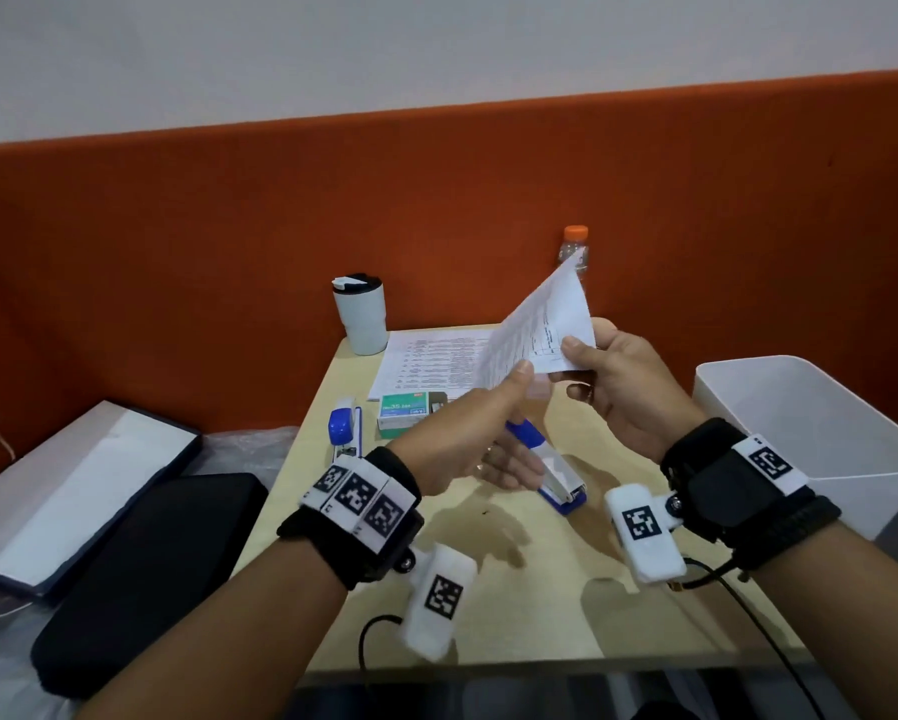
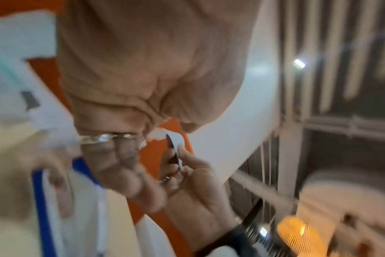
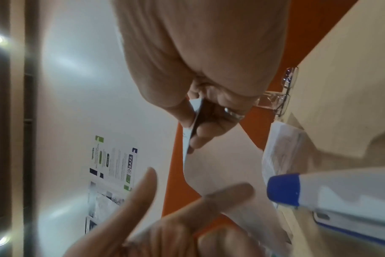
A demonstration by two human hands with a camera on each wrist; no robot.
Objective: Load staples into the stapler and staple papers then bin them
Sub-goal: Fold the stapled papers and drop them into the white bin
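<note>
A printed paper sheet [image 1: 545, 319] is held up above the table by both hands. My right hand [image 1: 576, 366] pinches its near right corner between thumb and fingers, seen close in the right wrist view [image 3: 193, 125]. My left hand [image 1: 517, 387] has its thumb on the sheet's lower left edge and a finger behind it; the other fingers are spread loosely. A blue-and-white stapler [image 1: 558, 472] lies on the table under my left hand. A second blue stapler [image 1: 344, 426] and a green staple box [image 1: 405, 410] lie farther left. More printed sheets [image 1: 436, 361] lie flat behind.
A white bin [image 1: 810, 423] stands just off the table's right side. A white tumbler [image 1: 361, 314] and an orange-capped bottle [image 1: 575, 246] stand at the back by the orange partition [image 1: 280, 226]. Dark cases [image 1: 140, 563] lie to the left.
</note>
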